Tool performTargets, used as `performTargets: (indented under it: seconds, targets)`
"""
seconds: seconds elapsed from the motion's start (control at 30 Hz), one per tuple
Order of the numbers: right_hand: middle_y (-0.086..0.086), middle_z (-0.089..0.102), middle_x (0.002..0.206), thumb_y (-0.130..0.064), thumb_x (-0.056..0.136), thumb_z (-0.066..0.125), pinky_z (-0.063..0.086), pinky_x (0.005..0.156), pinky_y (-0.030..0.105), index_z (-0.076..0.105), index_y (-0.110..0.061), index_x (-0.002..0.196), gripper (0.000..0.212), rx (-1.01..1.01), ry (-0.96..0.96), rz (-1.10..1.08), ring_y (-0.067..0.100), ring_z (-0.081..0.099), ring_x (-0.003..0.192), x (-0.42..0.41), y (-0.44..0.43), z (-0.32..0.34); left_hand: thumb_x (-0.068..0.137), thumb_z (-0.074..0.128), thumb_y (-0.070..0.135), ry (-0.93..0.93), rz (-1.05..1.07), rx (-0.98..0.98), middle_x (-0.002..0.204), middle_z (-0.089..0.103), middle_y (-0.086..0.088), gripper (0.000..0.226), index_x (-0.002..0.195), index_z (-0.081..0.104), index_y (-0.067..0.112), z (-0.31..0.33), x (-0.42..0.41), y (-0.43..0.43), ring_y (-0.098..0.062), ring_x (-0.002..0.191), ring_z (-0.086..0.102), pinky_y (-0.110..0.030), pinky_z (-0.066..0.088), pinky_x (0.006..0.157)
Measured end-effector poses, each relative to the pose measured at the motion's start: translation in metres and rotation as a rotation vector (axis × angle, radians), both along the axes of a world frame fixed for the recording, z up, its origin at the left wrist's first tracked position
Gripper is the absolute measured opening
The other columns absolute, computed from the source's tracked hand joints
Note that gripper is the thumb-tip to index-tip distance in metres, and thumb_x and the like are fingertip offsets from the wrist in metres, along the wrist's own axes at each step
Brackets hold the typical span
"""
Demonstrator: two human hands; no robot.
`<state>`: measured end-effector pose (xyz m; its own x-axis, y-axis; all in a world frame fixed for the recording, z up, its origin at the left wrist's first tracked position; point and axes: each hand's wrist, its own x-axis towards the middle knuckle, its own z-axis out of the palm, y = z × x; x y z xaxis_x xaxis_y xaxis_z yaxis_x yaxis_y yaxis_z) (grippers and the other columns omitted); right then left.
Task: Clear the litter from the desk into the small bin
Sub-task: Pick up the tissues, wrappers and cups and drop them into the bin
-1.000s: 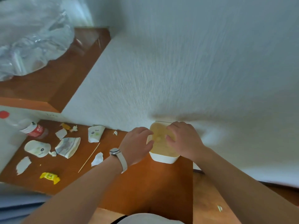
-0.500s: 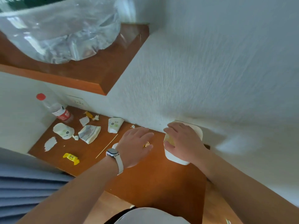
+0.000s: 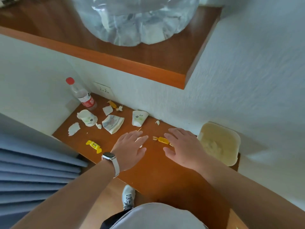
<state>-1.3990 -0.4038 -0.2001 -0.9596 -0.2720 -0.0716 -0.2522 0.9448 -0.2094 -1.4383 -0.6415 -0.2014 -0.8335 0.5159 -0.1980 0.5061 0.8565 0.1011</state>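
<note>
Head view, the only one. Both my hands hover low over the brown desk (image 3: 148,176), palms down, fingers spread wide, holding nothing. Left hand (image 3: 130,147) wears a white watch (image 3: 109,157) at the wrist; a scrap of white paper shows just under its fingertips. Right hand (image 3: 184,146) sits near the small bin (image 3: 220,142), a cream tub at the desk's right end against the wall, with pale crumpled litter inside. Between my two hands lies an orange sweet wrapper (image 3: 162,140), its right end touching or tucked under my right fingers; cannot tell which.

Litter further left on the desk: a yellow wrapper (image 3: 93,145) near the front edge, a torn paper scrap (image 3: 73,128), a crushed paper cup (image 3: 87,117) on its side, a flattened printed paper (image 3: 113,123), another paper cup (image 3: 139,118) tipped by the wall, small white bits, and an orange wrapper (image 3: 112,104) at the back. Plastic bottle (image 3: 81,95) with red cap stands upright in the back left corner. Wooden shelf (image 3: 132,63) above carries a big clear water jug (image 3: 137,19). My shoe (image 3: 128,196) shows on the floor below.
</note>
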Motion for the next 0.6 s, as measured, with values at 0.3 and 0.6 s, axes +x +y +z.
performTargets:
  seconds: [0.3, 0.6]
  targets:
    - [-0.002, 0.039, 0.152, -0.056, 0.097, 0.039, 0.032, 0.112, 0.038, 0.043, -0.026, 0.142, 0.054, 0.063, -0.089, -0.01, 0.02, 0.036, 0.14, -0.031, -0.089, -0.026, 0.1, 0.031, 0.048, -0.073, 0.061, -0.039, 0.157, 0.03, 0.003, 0.05, 0.147, 0.034, 0.031, -0.026, -0.034, -0.095, -0.022, 0.146, 0.023, -0.041, 0.018, 0.118]
    - [-0.004, 0.052, 0.139, -0.05, 0.095, 0.048, 0.045, 0.098, 0.028, 0.05, -0.024, 0.134, 0.048, 0.12, -0.195, -0.123, 0.017, 0.051, 0.126, -0.054, -0.161, -0.064, 0.099, 0.032, 0.05, -0.155, 0.105, -0.008, 0.155, 0.034, 0.003, 0.051, 0.147, 0.034, 0.031, -0.07, -0.074, -0.197, -0.021, 0.143, 0.028, -0.044, 0.025, 0.114]
